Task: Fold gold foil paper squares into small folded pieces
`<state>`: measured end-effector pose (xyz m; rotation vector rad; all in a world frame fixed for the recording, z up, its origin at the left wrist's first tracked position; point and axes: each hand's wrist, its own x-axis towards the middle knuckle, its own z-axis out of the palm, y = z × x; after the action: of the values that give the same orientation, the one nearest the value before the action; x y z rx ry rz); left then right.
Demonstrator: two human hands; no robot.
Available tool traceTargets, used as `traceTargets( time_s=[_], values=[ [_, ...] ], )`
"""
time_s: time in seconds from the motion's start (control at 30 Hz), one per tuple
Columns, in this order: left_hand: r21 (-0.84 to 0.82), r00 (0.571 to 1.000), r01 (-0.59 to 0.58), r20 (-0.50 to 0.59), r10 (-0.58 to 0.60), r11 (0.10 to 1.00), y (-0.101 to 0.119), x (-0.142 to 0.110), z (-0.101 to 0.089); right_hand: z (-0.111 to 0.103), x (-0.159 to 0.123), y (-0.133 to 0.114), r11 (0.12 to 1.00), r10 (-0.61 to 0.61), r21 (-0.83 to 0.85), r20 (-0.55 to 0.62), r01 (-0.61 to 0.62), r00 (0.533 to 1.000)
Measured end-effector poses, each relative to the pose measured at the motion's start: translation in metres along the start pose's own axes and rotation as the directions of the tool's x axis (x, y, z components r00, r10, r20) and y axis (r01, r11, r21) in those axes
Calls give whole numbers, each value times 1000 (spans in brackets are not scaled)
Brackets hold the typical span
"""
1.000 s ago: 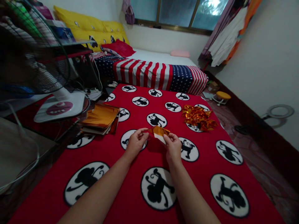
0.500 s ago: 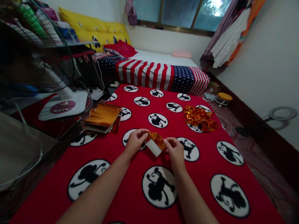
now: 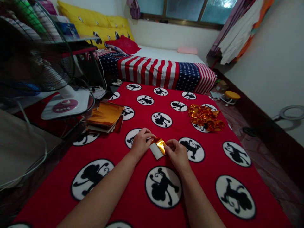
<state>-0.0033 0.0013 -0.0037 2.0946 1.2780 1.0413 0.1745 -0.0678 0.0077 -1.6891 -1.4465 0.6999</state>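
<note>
Between my hands is a small partly folded sheet of foil paper, shiny gold-orange on one face and white on the other. My left hand pinches its upper left corner, fingers closed. At the right edge, my right hand grips the paper between thumb and fingers. Over on the left lies a stack of gold foil paper sheets, white edges showing. A heap of folded shiny gold pieces rests toward the right.
Red cloth with monkey prints covers the surface under my hands. A fan on a white base stands at the left. Beyond is a bed with a striped cover. A yellow stool stands on the floor at right.
The raised orange point of the paper now lies lower and flatter, its gold face catching the light. My left hand's fingers have come over its top corner. The view has shifted slightly.
</note>
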Motion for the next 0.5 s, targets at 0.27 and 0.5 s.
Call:
traceTargets(
  time_s=[0.27, 0.5],
  values=[
    [-1, 986, -97, 134, 96, 995, -3, 2, -3, -12, 2, 12, 986, -15, 168, 172, -14, 985],
    [-30, 959, -181, 218, 183, 983, -5, 4, -8, -11, -6, 10, 966, -224, 170, 182, 193, 958]
  ],
)
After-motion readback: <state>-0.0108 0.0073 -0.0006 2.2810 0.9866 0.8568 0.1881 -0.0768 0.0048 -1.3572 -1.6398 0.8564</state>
